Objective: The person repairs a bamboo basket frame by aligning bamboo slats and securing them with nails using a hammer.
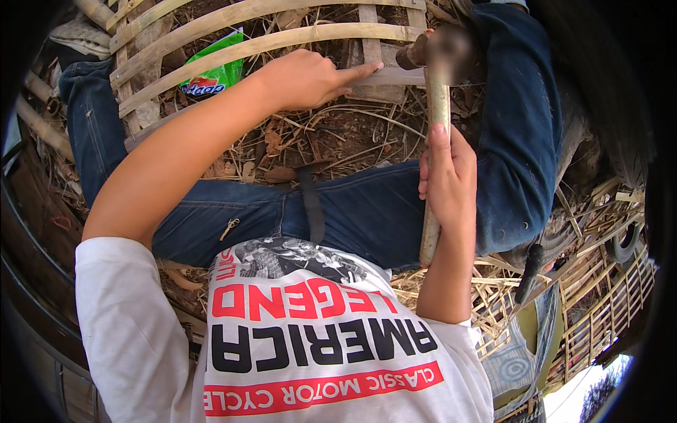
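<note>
My left hand (310, 79) reaches across to the bamboo frame. Its index finger stretches along a pale bamboo slat (402, 77), with the other fingers curled around or against it; their grip is partly hidden. My right hand (450, 173) is closed around the wooden handle (438, 106) of a hammer, thumb lying along the shaft. The rusty hammer head (411, 54) is up by the right end of the slats, partly blurred. Several curved bamboo slats (268, 48) cross the upright pieces (370, 35) of the frame between my legs.
A green plastic packet (227, 67) lies under the slats. Dry leaves and straw (338, 134) litter the ground. My jeans-clad legs flank the frame. To the right are a black-handled tool (530, 271), split bamboo strips (486, 289) and a woven bamboo panel (613, 303).
</note>
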`<state>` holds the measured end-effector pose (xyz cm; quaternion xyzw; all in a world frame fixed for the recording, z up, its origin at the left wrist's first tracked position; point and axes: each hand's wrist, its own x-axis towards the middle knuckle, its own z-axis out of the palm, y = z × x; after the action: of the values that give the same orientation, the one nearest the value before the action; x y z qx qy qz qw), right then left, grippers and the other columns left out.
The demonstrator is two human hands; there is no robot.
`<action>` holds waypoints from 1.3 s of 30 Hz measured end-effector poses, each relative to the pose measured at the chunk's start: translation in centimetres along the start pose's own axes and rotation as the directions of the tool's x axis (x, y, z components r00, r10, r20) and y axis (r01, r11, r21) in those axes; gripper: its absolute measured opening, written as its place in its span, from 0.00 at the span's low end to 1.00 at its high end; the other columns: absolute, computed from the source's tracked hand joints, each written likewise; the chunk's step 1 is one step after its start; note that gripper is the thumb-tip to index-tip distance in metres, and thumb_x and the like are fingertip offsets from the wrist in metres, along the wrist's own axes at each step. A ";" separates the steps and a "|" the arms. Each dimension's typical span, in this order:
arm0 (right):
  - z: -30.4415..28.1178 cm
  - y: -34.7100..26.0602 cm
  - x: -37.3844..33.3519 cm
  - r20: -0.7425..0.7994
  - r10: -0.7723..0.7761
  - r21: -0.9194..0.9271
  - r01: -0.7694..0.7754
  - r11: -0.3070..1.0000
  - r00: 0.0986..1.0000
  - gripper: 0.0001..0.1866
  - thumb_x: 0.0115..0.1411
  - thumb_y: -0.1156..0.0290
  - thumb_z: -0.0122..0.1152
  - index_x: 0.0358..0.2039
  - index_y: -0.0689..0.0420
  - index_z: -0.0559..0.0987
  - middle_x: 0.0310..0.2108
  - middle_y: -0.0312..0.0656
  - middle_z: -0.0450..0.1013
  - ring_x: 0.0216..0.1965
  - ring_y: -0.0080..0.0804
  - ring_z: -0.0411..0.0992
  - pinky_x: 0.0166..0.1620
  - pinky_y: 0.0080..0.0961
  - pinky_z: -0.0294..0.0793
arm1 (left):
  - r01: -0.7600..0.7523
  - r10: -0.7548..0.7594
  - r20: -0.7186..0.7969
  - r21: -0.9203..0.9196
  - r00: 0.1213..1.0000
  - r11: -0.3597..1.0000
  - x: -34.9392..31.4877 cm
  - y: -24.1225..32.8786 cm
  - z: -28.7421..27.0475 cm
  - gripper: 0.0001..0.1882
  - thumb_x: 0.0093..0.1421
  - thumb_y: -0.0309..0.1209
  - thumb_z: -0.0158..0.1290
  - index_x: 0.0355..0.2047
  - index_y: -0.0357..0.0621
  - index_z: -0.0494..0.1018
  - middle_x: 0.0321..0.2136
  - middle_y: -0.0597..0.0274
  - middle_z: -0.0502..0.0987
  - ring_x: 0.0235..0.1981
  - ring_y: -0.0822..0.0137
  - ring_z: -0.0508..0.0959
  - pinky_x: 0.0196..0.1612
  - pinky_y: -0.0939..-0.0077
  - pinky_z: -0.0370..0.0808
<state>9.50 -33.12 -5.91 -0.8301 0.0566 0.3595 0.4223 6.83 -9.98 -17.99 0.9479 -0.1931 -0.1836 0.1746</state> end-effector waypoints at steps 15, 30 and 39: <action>-0.7 -0.5 0.1 -0.070 0.033 0.137 -0.023 0.990 0.997 0.24 0.71 0.51 0.39 0.28 0.58 0.69 0.14 0.33 0.62 0.12 0.17 0.60 0.15 0.16 0.61 | -0.027 0.026 -0.034 -0.022 0.999 0.999 0.0 -0.3 0.2 0.36 0.66 0.41 0.47 0.70 0.69 0.44 0.17 0.51 0.76 0.20 0.49 0.79 0.25 0.55 0.77; -0.7 -0.6 -0.1 -0.051 0.022 0.072 -0.018 0.997 0.998 0.23 0.71 0.52 0.41 0.28 0.57 0.69 0.14 0.32 0.62 0.12 0.16 0.60 0.15 0.16 0.60 | -0.053 0.054 0.013 -0.065 0.998 0.996 -1.2 -0.9 0.0 0.37 0.63 0.35 0.49 0.70 0.66 0.46 0.18 0.50 0.77 0.19 0.50 0.79 0.25 0.55 0.77; -0.5 -0.5 0.0 -0.038 0.037 0.079 -0.034 0.996 0.999 0.23 0.71 0.52 0.42 0.28 0.58 0.69 0.14 0.32 0.62 0.12 0.16 0.60 0.15 0.16 0.60 | -0.043 0.043 0.012 -0.052 0.999 0.998 -0.8 -0.3 -0.6 0.36 0.64 0.36 0.48 0.70 0.65 0.46 0.19 0.50 0.78 0.22 0.50 0.80 0.27 0.55 0.78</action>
<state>9.92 -33.17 -5.38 -0.8186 0.0938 0.3482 0.4470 6.50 -9.20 -17.34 0.9375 -0.2098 -0.1910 0.2015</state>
